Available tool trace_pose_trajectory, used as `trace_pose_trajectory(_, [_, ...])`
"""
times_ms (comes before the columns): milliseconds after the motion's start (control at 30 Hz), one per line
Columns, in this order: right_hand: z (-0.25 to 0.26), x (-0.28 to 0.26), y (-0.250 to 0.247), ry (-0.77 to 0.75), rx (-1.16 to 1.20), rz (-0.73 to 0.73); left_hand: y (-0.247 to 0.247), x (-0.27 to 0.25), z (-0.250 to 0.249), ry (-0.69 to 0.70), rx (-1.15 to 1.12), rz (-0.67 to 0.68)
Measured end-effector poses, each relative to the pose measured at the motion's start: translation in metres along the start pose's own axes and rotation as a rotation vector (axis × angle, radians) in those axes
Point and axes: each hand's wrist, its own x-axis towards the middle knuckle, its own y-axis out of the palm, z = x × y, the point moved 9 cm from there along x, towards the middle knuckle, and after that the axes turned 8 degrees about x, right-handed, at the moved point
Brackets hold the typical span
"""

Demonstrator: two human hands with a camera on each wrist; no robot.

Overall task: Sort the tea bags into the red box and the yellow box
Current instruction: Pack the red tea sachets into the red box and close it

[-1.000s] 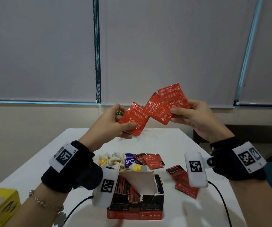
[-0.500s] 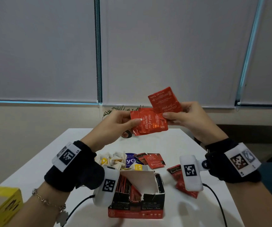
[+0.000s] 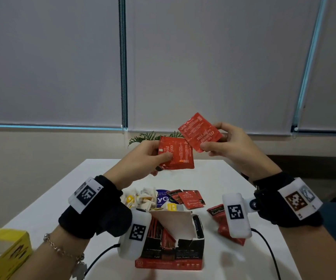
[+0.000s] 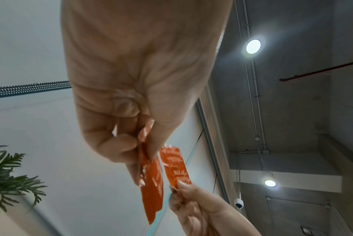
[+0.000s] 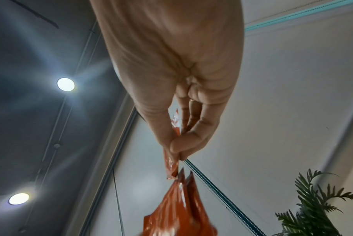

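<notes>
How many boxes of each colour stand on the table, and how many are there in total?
Red box: 1
Yellow box: 1
Total: 2

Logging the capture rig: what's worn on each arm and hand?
Left hand and right hand are bare. Each wrist has a black wrist band with a white tag printed with a square code, plus a white camera pod on a black cable. A beaded bracelet sits on the left forearm.
</notes>
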Motion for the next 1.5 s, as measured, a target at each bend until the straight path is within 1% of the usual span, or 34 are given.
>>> trace_pose_trajectory(133, [0.010, -0.002, -0.001, -0.055, -0.051, 0.055, 0.002, -0.003, 0.007, -0.064, -0.131, 0.062])
trace_pose_trajectory(233, [0.010, -0.002, 0.002, -0.045, -0.126, 0.107, 0.005, -0.003, 0.007, -0.063, -0.168, 0.101])
trace_pose_trajectory(333, [0.009, -0.003, 0.008, -0.024, -0.141, 0.156, 0.006, -0.003, 0.006, -0.024, -0.104, 0.130])
trace_pose_trajectory(400, [0.009, -0.006, 0.017, -0.024, -0.180, 0.231, 0.009, -0.004, 0.004, -0.006, -0.046, 0.154])
trace_pose_trajectory(467, [0.010, -0.009, 0.025, -0.055, -0.278, 0.299, 0.010, -0.005, 0.003, 0.006, 0.011, 0.164])
trace_pose_trajectory(533, [0.014, -0.012, 0.029, -0.115, -0.417, 0.317, 0.010, -0.005, 0.001, 0.017, 0.064, 0.154])
trace_pose_trajectory(633, [0.019, -0.014, 0.029, -0.163, -0.533, 0.307, 0.008, -0.005, -0.001, 0.036, 0.074, 0.146])
trace_pose_trajectory(767, [0.018, -0.014, 0.026, -0.159, -0.544, 0.277, 0.011, -0.007, -0.004, 0.046, 0.038, 0.187])
trace_pose_trajectory(867, [0.019, -0.012, 0.024, -0.167, -0.538, 0.233, 0.012, -0.007, -0.006, 0.048, 0.006, 0.194])
trace_pose_trajectory(1133, [0.019, -0.011, 0.029, -0.185, -0.452, 0.192, 0.010, -0.005, -0.008, 0.040, -0.092, 0.159])
trace_pose_trajectory(1267, [0.019, -0.009, 0.026, -0.188, -0.420, 0.118, 0.013, -0.008, -0.011, 0.058, -0.083, 0.184])
trace_pose_trajectory(1333, [0.016, -0.008, 0.022, -0.181, -0.417, 0.071, 0.013, -0.007, -0.010, 0.056, -0.068, 0.164])
trace_pose_trajectory(1433, [0.013, -0.007, 0.020, -0.157, -0.393, 0.042, 0.009, -0.005, -0.008, 0.038, -0.059, 0.111])
trace_pose_trajectory(1500, [0.014, -0.007, 0.020, -0.166, -0.432, -0.003, 0.007, -0.003, -0.005, 0.023, -0.065, 0.083])
